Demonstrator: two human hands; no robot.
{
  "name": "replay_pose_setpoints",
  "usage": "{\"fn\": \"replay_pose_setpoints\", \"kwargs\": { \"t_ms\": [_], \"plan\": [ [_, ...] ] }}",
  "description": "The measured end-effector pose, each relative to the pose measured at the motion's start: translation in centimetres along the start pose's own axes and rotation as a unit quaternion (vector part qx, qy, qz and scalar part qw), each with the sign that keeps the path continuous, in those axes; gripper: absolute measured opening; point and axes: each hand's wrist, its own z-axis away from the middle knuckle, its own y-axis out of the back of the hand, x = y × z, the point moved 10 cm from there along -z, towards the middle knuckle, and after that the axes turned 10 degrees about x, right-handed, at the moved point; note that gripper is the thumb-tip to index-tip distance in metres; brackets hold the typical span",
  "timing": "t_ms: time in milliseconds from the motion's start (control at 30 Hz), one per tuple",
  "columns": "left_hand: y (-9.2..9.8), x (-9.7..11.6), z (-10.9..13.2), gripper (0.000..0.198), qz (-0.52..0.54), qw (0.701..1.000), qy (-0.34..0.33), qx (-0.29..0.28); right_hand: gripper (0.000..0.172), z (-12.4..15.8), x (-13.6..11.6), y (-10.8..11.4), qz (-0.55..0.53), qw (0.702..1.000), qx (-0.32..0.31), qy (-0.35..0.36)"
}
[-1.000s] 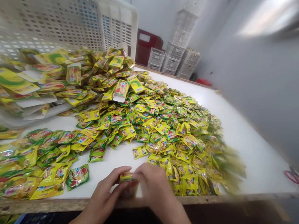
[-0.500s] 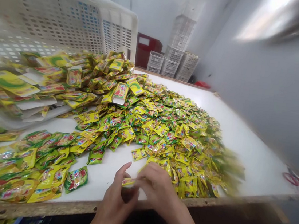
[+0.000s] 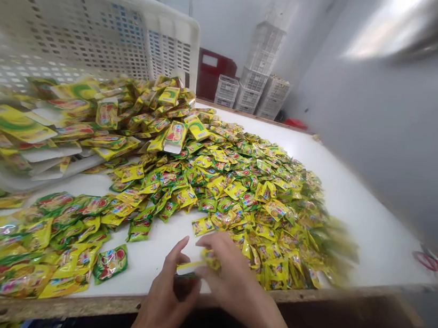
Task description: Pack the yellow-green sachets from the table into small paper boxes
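Both hands, left hand (image 3: 170, 292) and right hand (image 3: 228, 278), pinch a small stack of sachets (image 3: 189, 266) at the table (image 3: 357, 214) edge beside a heap of sachets (image 3: 240, 188).

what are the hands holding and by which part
A yellow packet, seen edge-on, pinched between both hands: left hand at its left end, right hand at its right end.

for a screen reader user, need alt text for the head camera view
Two bare hands, the left hand and right hand, hold a yellow sachet between them at the near edge of a white table. A big pile of yellow-green sachets spreads across the table, with a white perforated crate holding more packets at the left.
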Motion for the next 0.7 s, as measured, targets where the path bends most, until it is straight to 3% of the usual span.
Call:
{"fn": "replay_pose_setpoints", "kwargs": {
  "t_ms": [100, 200, 367, 433, 500, 600, 700],
  "plan": [
    [-0.2, 0.3, 0.0, 0.08, 0.024, 1.0, 0.007, -0.012, 0.035, 0.5, -1.7, -1.4, 0.101, 0.99, -0.064, 0.074],
    [-0.4, 0.4, -0.1, 0.08, 0.039, 0.999, -0.001, -0.027, 0.029, 0.4, -2.0, -2.0, 0.18, 0.974, -0.086, 0.108],
    [-0.6, 0.1, -0.1, 0.078, -0.005, 0.996, -0.046, -0.073, 0.029, -0.4, -2.5, -2.7, 0.213, 0.957, -0.131, 0.145],
    [-0.6, 0.5, 0.0, 0.075, 0.005, 0.994, -0.071, -0.088, 0.037, -0.9, -2.8, -3.2, 0.212, 0.956, -0.139, 0.152],
    [0.2, 0.8, -0.2, 0.066, 0.037, 0.994, -0.082, -0.069, 0.039, -1.4, -2.7, -3.5, 0.188, 0.962, -0.136, 0.142],
    [1.8, 0.0, -0.9, 0.046, 0.065, 0.997, -0.044, -0.014, 0.016, -2.0, -1.4, -2.6, 0.109, 0.986, -0.101, 0.073],
    [2.5, -0.8, -1.4, 0.036, 0.052, 0.999, -0.016, -0.006, 0.008, -1.8, 0.7, -1.3, -0.013, 0.997, -0.072, -0.017]
  ]
}}
